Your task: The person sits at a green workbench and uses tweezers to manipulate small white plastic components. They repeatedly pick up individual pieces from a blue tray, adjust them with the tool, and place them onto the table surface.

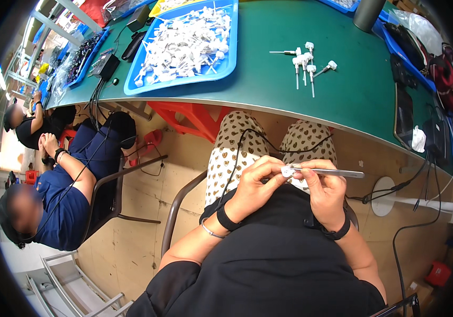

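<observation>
Over my lap, my left hand point(260, 180) pinches a small white plastic pump head point(287, 171) between thumb and fingertips. My right hand point(322, 195) is closed around slim metal tweezers point(343, 173), whose one end sticks out to the right. The other end meets the pump head, and my fingers partly cover that spot. On the green table ahead lies a loose cluster of white pump heads with thin tubes point(310, 66). Farther left, a blue tray point(184, 84) is heaped with many similar white pump pieces point(184, 45).
The green table's point(269, 98) curved front edge runs beyond my knees. A black cable point(242, 142) crosses my lap. On the right stand a dark phone-like slab point(403, 113) and a crumpled white wad point(418, 139). A co-worker point(62, 206) sits at left; a red stool point(192, 119) is under the table.
</observation>
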A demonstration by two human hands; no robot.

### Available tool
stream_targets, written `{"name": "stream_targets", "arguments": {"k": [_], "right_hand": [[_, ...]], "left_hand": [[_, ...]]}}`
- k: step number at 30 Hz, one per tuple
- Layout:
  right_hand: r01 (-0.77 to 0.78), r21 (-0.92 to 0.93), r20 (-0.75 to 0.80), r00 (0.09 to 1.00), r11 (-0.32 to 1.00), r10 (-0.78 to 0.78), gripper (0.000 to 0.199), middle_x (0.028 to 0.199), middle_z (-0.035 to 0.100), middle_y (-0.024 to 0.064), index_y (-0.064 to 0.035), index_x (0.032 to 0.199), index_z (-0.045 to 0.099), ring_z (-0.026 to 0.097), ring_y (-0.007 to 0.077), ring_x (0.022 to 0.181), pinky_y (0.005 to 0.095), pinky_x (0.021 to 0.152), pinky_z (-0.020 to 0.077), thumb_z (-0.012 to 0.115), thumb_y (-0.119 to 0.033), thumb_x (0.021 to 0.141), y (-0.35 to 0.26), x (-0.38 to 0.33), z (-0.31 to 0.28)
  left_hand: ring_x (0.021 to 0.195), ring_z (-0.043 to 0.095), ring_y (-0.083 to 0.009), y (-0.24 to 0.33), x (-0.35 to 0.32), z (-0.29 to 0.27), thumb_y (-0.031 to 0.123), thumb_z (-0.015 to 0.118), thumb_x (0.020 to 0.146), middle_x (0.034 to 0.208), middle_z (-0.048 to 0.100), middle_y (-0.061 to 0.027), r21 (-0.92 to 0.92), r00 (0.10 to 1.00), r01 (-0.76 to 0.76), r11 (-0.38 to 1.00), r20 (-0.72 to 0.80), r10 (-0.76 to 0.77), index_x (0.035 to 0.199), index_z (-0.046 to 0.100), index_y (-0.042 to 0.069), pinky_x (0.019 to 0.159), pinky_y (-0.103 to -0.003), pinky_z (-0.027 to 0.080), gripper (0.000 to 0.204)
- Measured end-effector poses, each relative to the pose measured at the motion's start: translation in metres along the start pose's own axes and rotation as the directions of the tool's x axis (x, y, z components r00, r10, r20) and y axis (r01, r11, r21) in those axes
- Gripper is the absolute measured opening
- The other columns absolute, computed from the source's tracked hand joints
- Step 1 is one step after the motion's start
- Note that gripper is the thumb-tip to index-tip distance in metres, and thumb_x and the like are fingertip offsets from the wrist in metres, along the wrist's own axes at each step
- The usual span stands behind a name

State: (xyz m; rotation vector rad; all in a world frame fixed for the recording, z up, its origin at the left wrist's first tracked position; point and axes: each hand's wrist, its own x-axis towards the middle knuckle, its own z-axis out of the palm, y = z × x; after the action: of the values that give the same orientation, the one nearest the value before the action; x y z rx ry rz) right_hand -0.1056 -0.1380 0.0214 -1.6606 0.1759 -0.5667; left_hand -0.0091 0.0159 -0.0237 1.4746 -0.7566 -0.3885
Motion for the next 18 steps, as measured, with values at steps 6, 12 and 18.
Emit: {"name": "stream_targets", "arguments": {"k": [6,12,18], "right_hand": [[0.051,-0.108,0.003,0.999,0.993,-0.051,0.010,0.093,0.073,0.0113,0.0045,0.105,0.066,0.074,0.0170,0.081,0.0279,0.071,0.0602,0.066,-0.005,0.100,0.0005,-0.0020,0.0018],[0.084,-0.168,0.025,0.996,0.982,-0.081,0.010,0.098,0.073,0.0137,0.0060,0.106,0.064,0.073,0.0161,0.086,0.0282,0.076,0.0596,0.062,-0.003,0.102,-0.0011,-0.0042,0.0017],[0.198,-0.308,0.009,0.979,0.931,-0.205,0.011,0.089,0.073,0.0121,0.0021,0.105,0.067,0.072,0.0208,0.072,0.0306,0.064,0.0561,0.070,-0.005,0.097,0.0014,-0.0026,0.0044]], "left_hand": [[0.081,0.069,-0.0142,-0.0024,0.0010,0.0035,-0.003,0.072,0.091,0.104,0.069,-0.0096,-0.002,0.998,-0.053,0.999,-0.038,0.053,0.102,0.072,0.000,0.066,-0.025,0.055,0.011],[0.080,0.069,-0.0146,-0.0015,0.0014,0.0050,-0.003,0.073,0.091,0.103,0.069,-0.0095,0.004,0.997,-0.066,0.998,-0.041,0.066,0.101,0.072,-0.001,0.066,-0.026,0.056,0.011],[0.079,0.069,-0.0150,-0.0003,0.0012,0.0054,-0.003,0.073,0.090,0.102,0.069,-0.0097,0.038,0.995,-0.087,0.995,-0.042,0.089,0.101,0.072,0.000,0.066,-0.026,0.056,0.011]]}}
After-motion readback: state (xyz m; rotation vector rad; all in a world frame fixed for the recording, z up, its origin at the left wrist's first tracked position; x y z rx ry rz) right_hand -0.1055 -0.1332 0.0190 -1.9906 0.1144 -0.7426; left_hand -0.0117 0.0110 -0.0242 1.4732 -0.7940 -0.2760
